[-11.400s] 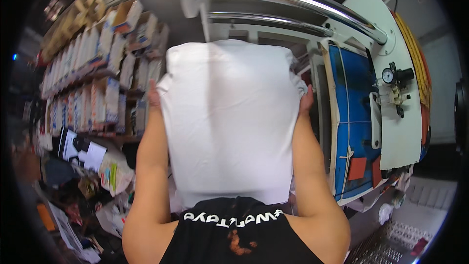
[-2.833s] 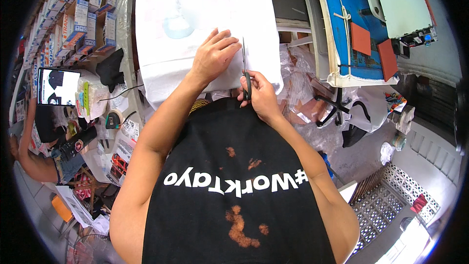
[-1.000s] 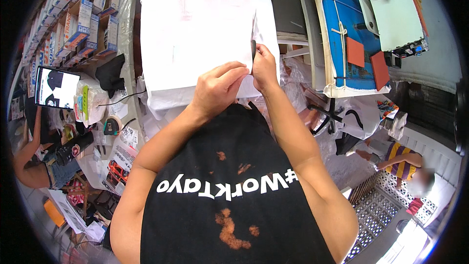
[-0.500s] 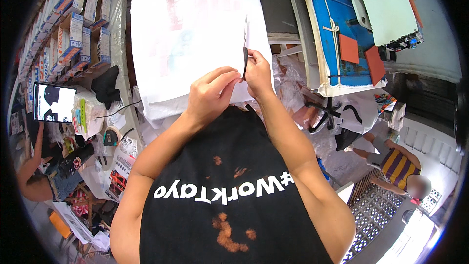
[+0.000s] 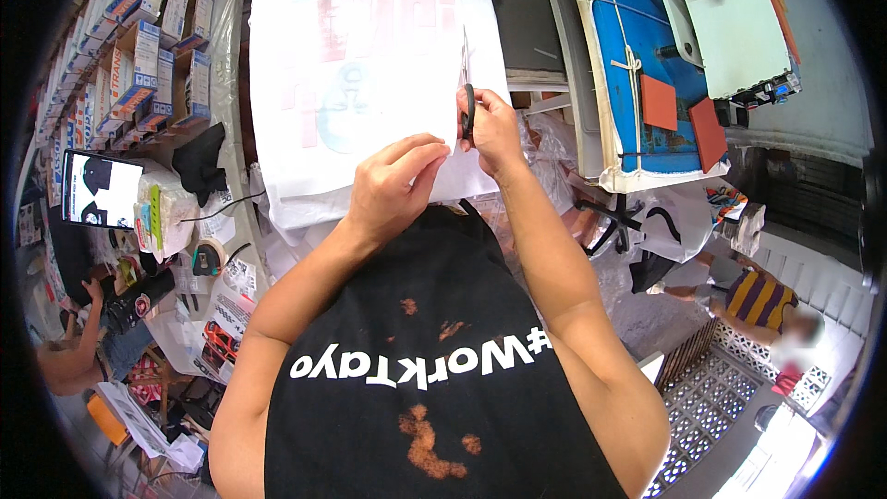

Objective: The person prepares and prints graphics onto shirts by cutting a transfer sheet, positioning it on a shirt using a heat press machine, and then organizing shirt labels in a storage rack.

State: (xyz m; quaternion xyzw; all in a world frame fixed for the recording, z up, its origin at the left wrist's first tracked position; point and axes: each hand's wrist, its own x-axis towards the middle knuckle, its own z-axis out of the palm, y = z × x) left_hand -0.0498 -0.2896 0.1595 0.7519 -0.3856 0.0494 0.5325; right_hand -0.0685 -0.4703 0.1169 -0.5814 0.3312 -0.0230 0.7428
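Note:
A white sheet with a faint, pale red, blue and grey print point(image 5: 388, 65) lies on a white-covered surface point(image 5: 314, 208) in front of me. My left hand point(image 5: 395, 176) pinches the sheet's near right edge between thumb and fingers. Just to the right, my right hand point(image 5: 494, 134) grips scissors point(image 5: 469, 115) by their black handles. The blades point away from me along the sheet's right side. Glare on the white makes it hard to tell how far apart the blades are.
Stacked cardboard boxes point(image 5: 139, 65) fill the left side, above a lit screen point(image 5: 100, 189) and a tape measure point(image 5: 207, 259). A blue-topped table point(image 5: 628, 46) with orange blocks point(image 5: 659, 102) stands at right. One person point(image 5: 83, 360) is at lower left, another point(image 5: 759, 300) at lower right.
My right hand has shifted slightly right and turned, so the scissors' black handles show more. My left hand has edged a little left and down, still pinching. Both other people have moved.

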